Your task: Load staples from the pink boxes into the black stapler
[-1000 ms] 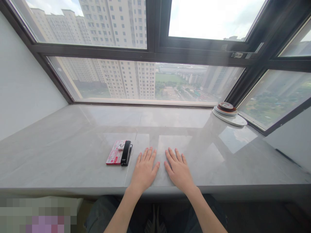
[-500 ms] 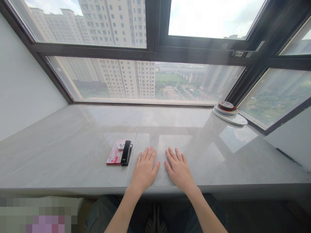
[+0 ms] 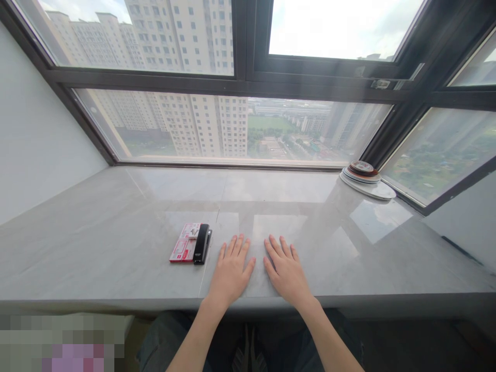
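Observation:
My left hand [image 3: 230, 268] lies flat on the pale marble-look sill [image 3: 116, 227], palm down with the fingers stretched out. Beside it, a hand's width to the right, my right hand [image 3: 287, 271] rests the same way. Neither hand holds anything. Just left of my left hand is a black stapler [image 3: 200, 244], apart from the fingers. It lies against small red-and-white boxes [image 3: 183, 250], which look like staple boxes; a small white piece with a staple picture [image 3: 193, 232] sits on top of them.
A stack of plates and round lids or dishes [image 3: 366, 178] stands in the far right corner by the dark window frame [image 3: 240, 88]. The sill's front edge [image 3: 387, 299] runs just below my wrists. A white wall [image 3: 42, 134] bounds the left side.

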{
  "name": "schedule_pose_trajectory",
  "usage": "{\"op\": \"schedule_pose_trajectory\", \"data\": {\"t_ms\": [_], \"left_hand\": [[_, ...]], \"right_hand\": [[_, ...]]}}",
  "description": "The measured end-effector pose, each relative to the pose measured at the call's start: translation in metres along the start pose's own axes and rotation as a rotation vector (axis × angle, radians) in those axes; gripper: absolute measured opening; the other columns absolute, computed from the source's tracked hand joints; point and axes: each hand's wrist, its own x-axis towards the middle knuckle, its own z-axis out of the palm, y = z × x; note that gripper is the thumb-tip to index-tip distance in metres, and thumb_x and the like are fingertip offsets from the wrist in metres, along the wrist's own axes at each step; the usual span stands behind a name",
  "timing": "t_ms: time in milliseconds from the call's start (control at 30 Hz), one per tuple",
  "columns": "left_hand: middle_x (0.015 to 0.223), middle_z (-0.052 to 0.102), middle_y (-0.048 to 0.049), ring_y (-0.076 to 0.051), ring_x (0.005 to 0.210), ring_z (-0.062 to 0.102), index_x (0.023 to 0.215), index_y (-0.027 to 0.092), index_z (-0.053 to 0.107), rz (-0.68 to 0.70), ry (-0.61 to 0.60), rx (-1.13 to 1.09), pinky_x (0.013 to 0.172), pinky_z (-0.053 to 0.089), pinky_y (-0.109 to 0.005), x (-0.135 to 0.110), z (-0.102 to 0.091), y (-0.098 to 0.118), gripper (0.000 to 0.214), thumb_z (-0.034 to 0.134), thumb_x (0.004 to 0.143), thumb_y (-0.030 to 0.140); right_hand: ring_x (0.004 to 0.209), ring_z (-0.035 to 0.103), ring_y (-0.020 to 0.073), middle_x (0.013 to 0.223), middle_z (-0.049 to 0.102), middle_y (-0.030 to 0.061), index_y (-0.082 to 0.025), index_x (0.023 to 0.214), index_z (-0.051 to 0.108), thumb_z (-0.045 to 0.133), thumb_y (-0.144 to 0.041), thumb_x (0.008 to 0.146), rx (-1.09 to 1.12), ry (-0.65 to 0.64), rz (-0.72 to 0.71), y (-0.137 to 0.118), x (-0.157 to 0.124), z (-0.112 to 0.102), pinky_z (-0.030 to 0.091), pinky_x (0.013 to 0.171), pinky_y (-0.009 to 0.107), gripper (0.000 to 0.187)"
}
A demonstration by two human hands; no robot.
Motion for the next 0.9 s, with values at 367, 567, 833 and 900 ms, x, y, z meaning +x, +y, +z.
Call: {"op": "schedule_pose_trajectory", "data": {"t_ms": [367, 567, 833, 900], "left_hand": [[0.163, 0.037, -0.01, -0.032, 0.152, 0.03, 0.153, 0.024, 0.046, -0.004, 0.009, -0.045, 0.123, 0.027, -0.059, 0.0004, -0.0012, 0.001, 0.055, 0.051, 0.1, 0.041], [0.159, 0.044, -0.0117, -0.036, 0.149, 0.036, 0.146, 0.021, 0.054, -0.045, 0.045, -0.08, 0.122, 0.029, -0.059, -0.0028, -0.0015, 0.0049, 0.059, 0.062, 0.091, 0.038], [0.158, 0.045, -0.0127, -0.037, 0.149, 0.036, 0.143, 0.02, 0.057, -0.057, 0.04, -0.083, 0.122, 0.029, -0.06, -0.0036, -0.0041, 0.0072, 0.057, 0.062, 0.09, 0.041], [0.158, 0.044, -0.013, -0.037, 0.149, 0.036, 0.144, 0.02, 0.056, -0.056, 0.04, -0.078, 0.122, 0.029, -0.06, -0.0038, -0.004, 0.0076, 0.058, 0.062, 0.09, 0.041]], "right_hand": [[0.157, 0.011, 0.0324, 0.168, 0.02, 0.0032, -0.025, 0.162, 0.032, 0.034, -0.038, 0.105, -0.039, 0.012, -0.02, -0.0019, -0.0012, 0.0011, 0.014, 0.124, 0.057, 0.059], [0.156, 0.01, 0.0369, 0.168, 0.02, 0.0077, -0.018, 0.161, 0.035, 0.039, -0.043, 0.102, -0.097, -0.022, -0.011, -0.0061, -0.001, 0.0007, 0.013, 0.123, 0.06, 0.064], [0.156, 0.009, 0.0386, 0.169, 0.016, 0.0075, -0.019, 0.161, 0.033, 0.04, -0.051, 0.101, -0.131, -0.036, -0.006, -0.0081, -0.0024, 0.0006, 0.013, 0.122, 0.062, 0.069], [0.156, 0.009, 0.0385, 0.169, 0.015, 0.0075, -0.019, 0.162, 0.033, 0.039, -0.052, 0.102, -0.129, -0.038, -0.009, -0.0082, -0.0028, -0.0004, 0.012, 0.122, 0.062, 0.069]]}}
